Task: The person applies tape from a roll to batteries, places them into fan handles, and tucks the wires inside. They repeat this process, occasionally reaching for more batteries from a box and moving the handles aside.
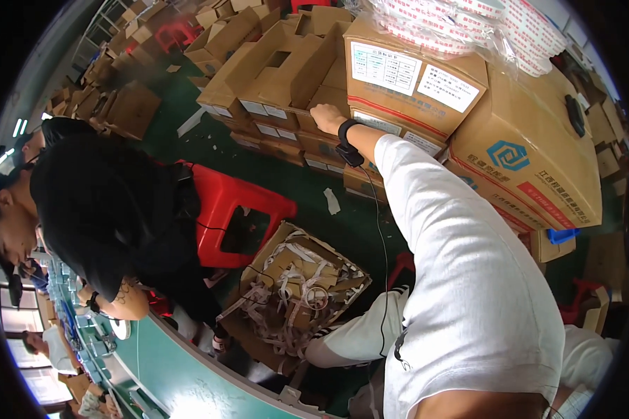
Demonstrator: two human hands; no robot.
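Observation:
My right arm, in a white sleeve, stretches forward. My right hand (327,119) is closed, its fingers curled at the near edge of an open cardboard box (288,82) in a stack. Beside that hand, a taped cardboard carton (416,73) with white labels stands on other boxes. A black strap with a small device (348,145) circles my wrist, and a thin black cable hangs from it. The fingertips are partly hidden. My left hand is out of the picture.
A larger carton (531,146) stands at the right. Plastic-wrapped rolls (440,21) lie on top. Below are a red stool (241,216) and a box of paper scraps (304,290). A co-worker in black (112,209) leans over a green workbench (182,380) at the left.

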